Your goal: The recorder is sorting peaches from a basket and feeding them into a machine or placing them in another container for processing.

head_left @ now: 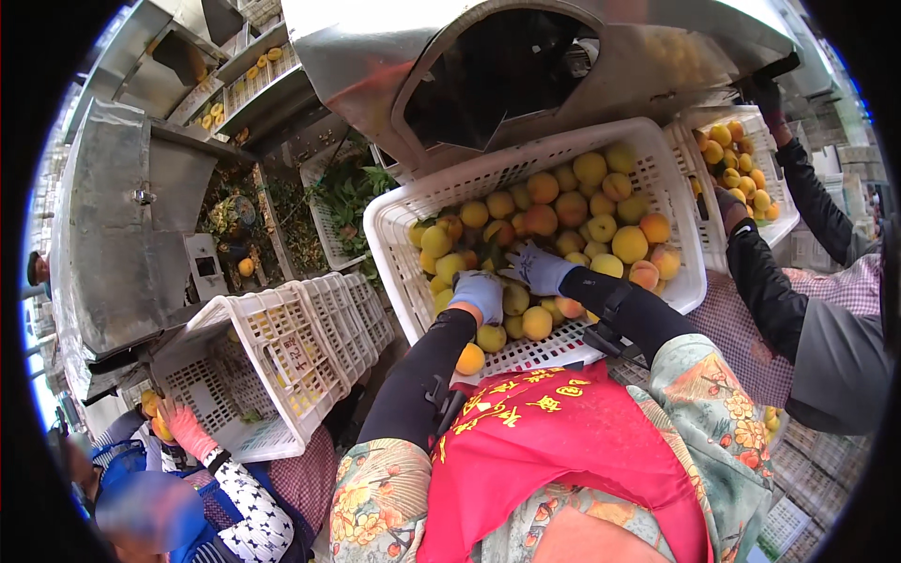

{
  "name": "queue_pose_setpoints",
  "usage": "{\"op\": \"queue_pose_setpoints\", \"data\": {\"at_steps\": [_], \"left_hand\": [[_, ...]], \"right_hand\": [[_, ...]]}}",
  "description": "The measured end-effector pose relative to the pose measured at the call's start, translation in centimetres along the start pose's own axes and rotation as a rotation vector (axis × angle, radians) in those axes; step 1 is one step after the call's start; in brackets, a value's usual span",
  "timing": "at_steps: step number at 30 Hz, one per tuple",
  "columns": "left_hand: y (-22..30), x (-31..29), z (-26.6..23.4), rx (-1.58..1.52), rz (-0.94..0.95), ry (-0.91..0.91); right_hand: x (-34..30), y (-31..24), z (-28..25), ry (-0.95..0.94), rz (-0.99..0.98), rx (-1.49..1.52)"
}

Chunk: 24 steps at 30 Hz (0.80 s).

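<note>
A white slotted plastic crate point(394, 239) tilts toward me, filled with several yellow-orange peaches point(568, 206). My left hand point(479, 293), in a blue glove, rests palm-down on the fruit at the crate's near left, fingers curled over a peach. To its right my right hand point(540, 267), also in a blue glove, lies among the peaches with fingers spread and nothing visibly gripped. Both forearms wear black sleeves. A red apron point(554, 450) covers my front.
A metal chute point(488, 66) opens above the crate. An empty white crate point(272, 357) leans at the left, where a person's pink-gloved hand point(188, 427) holds fruit. On the right a person in black sleeves handles another crate of peaches point(741, 174). Leaves lie in a bin point(347, 202).
</note>
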State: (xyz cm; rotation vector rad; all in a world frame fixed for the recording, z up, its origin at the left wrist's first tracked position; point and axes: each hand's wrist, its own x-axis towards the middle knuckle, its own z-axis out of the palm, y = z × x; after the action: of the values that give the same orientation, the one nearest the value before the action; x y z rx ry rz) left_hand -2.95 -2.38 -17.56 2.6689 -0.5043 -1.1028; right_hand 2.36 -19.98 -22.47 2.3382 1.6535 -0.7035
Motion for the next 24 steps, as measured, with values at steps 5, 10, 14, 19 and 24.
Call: {"op": "queue_pose_setpoints", "data": {"at_steps": [5,10,14,19,24], "left_hand": [[-4.1,-3.0,-1.4,-1.06,-0.077,0.368],[-0.8,-6.0,-5.5,-2.497,0.646,0.226],[-0.3,-6.5,-6.1,-2.452,0.995,0.345],[-1.0,-7.4,-6.9,-2.757,0.992,0.231],[-1.3,-7.7,-8.7,-2.539,0.466,0.642]], "right_hand": [[-2.4,2.3,-10.1,0.157,0.488,1.192],[-6.6,2.6,-17.1,0.526,0.372,1.076],[-6.6,-1.2,-20.8,0.848,0.321,0.938],[-5.0,-3.2,-19.9,1.137,0.381,0.591],[-4.1,-2.4,-21.2,1.073,0.4,0.649]]}}
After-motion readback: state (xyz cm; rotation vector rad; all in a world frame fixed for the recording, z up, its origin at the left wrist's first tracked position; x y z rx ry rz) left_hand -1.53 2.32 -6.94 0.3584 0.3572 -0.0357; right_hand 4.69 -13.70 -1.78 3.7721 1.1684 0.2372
